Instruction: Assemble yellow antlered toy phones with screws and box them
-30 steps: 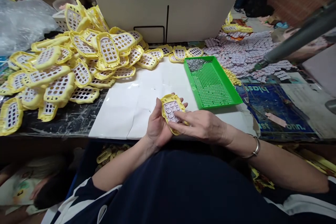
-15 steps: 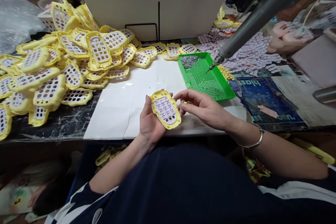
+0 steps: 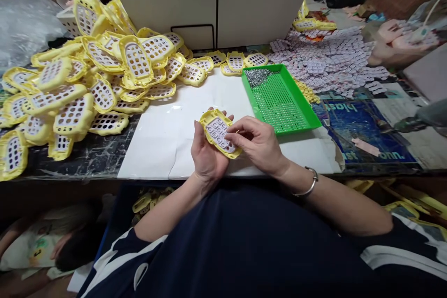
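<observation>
My left hand point(image 3: 211, 160) cradles a yellow plastic shell point(image 3: 206, 126), palm up, thumb along its left edge. Set in the shell is a white keypad insert point(image 3: 217, 131) with rounded buttons. My right hand point(image 3: 260, 142) leans over the shell's right side, thumb and fingers pinched together at the insert's lower part. Whatever sits between those fingertips is hidden. Just beyond my right hand lies a green tray point(image 3: 300, 123) with a perforated plate inside and a heap of small metal screws point(image 3: 256, 77) in its far left corner.
Many yellow shells point(image 3: 136, 60) are piled at the left. A large printed carton point(image 3: 251, 9) stands behind the white work sheet point(image 3: 164, 135). White keypad pieces point(image 3: 328, 60) and small yellow parts point(image 3: 309, 91) spread beyond the tray. A grey power screwdriver point(image 3: 426, 118) is at the right.
My right hand has moved left from beside the shell onto the keypad insert; a small yellow piece seen at its fingers is now hidden. The screwdriver has swung from above the tray to the right.
</observation>
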A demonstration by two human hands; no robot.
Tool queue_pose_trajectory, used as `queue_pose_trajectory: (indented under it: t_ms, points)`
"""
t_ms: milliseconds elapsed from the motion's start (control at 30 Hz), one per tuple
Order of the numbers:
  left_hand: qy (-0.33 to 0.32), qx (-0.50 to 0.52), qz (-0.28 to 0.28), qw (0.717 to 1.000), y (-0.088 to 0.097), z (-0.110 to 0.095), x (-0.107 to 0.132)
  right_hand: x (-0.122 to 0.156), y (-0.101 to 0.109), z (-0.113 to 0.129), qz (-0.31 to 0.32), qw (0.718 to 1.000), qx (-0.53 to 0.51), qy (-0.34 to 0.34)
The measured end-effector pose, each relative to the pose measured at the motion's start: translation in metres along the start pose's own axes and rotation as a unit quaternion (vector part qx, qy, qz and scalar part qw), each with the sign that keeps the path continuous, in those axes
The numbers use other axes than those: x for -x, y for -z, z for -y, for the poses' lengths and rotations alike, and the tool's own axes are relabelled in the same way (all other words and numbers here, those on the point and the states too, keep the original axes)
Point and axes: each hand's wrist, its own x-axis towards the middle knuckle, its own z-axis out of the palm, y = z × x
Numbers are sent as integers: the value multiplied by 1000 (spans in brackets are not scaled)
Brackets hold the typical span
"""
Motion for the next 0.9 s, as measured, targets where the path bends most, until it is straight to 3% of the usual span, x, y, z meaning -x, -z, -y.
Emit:
queue_pose_trajectory:
  t_ms: [100, 300, 467, 600, 700, 800, 900]
  points:
    - [-29, -5, 1, 1000, -1, 3, 0, 3, -7, -4, -48, 992, 79, 80]
    - [-76, -61, 14, 995, -2, 8, -2, 6, -14, -6, -102, 962, 193, 166]
    - [-77, -31, 27, 996, -1, 7, -3, 5, -15, -12, -120, 951, 242, 153]
    - [-50, -28, 4, 998, 0, 4, -4, 8, -7, -13, -132, 960, 197, 148]
    - [-33, -14, -5, 999, 0, 0, -4, 12, 8, -15, -96, 949, 194, 229]
    - [-22, -1, 2, 1000, -1, -2, -3, 18, 23, -21, -13, 910, 254, 328]
    - [-17, 4, 5, 1000, -2, -2, -1, 26, 28, -25, 11, 884, 306, 353]
